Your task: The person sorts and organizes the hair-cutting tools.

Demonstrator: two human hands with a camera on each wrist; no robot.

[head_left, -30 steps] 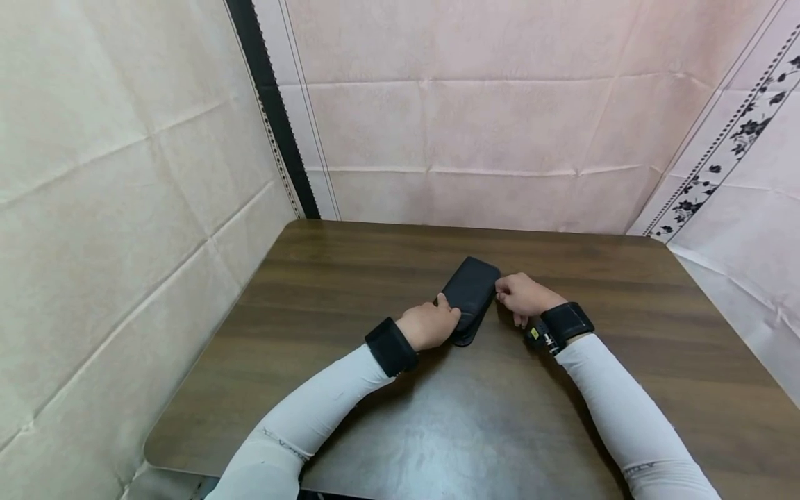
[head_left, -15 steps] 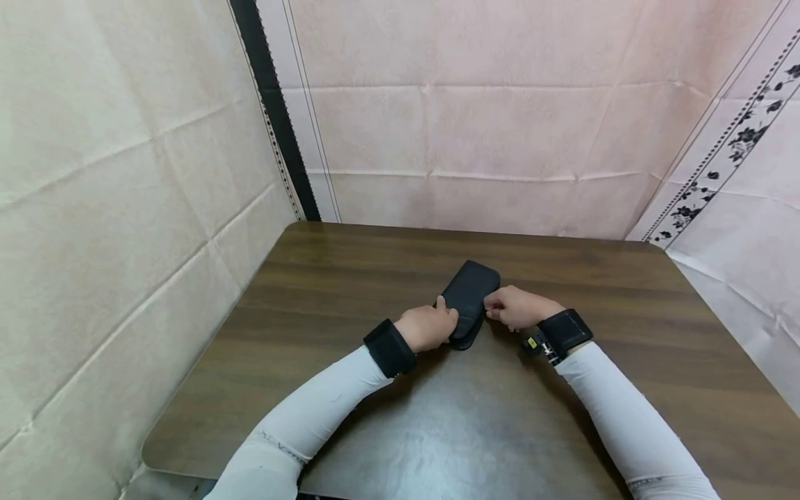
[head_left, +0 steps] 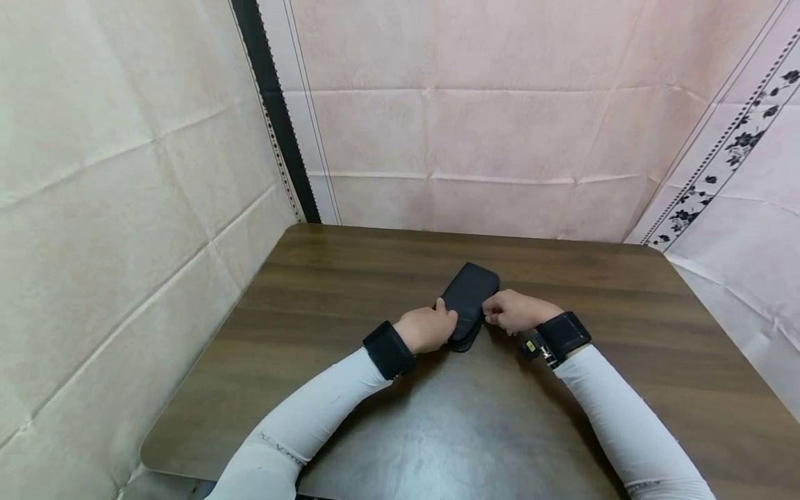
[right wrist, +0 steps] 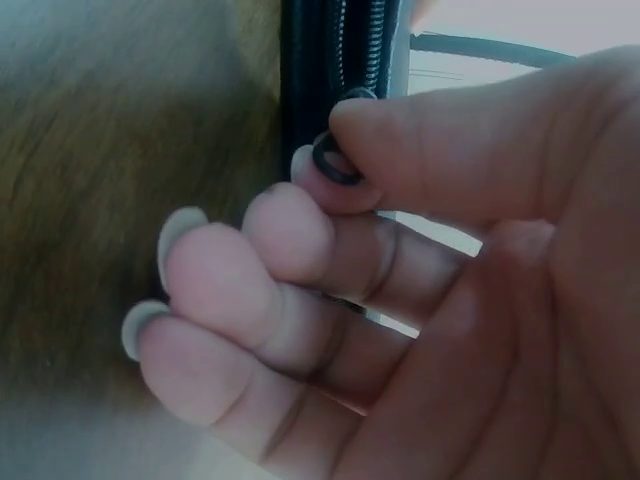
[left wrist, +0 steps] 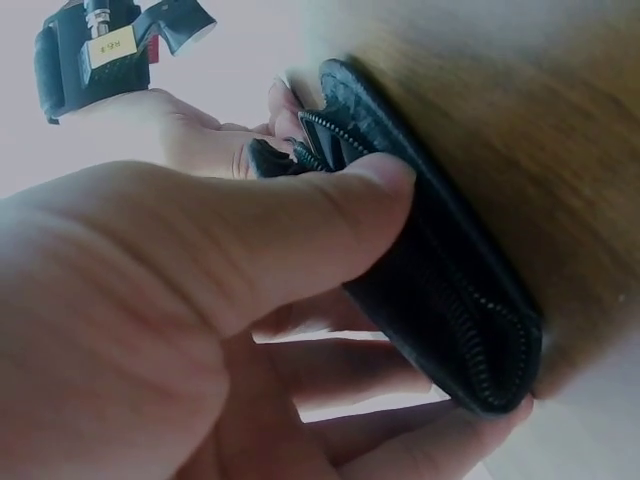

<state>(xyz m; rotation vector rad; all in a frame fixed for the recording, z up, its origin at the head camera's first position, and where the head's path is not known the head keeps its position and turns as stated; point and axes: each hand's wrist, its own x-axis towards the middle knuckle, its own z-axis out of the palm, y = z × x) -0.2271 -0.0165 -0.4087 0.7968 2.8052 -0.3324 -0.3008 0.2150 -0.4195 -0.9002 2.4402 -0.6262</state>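
Observation:
A black zippered pouch [head_left: 470,297] lies on the dark wooden table [head_left: 375,278], slanting away from me. My left hand [head_left: 430,326] grips its near end, thumb on top and fingers under the edge, as the left wrist view shows with the pouch [left wrist: 440,280] and its zipper teeth. My right hand [head_left: 509,311] sits at the pouch's right edge. In the right wrist view its thumb and forefinger pinch the round black zipper pull [right wrist: 335,160] beside the zipper [right wrist: 375,50].
Cloth-covered walls stand close around the table: cream on the left [head_left: 112,173], pink at the back [head_left: 487,132], flower-trimmed on the right [head_left: 731,153]. The table's rounded front left corner [head_left: 153,455] lies near me. Both wrists wear black bands.
My right hand has slid down the pouch's right edge toward me, from its far corner to near the middle. The left hand and pouch have stayed put.

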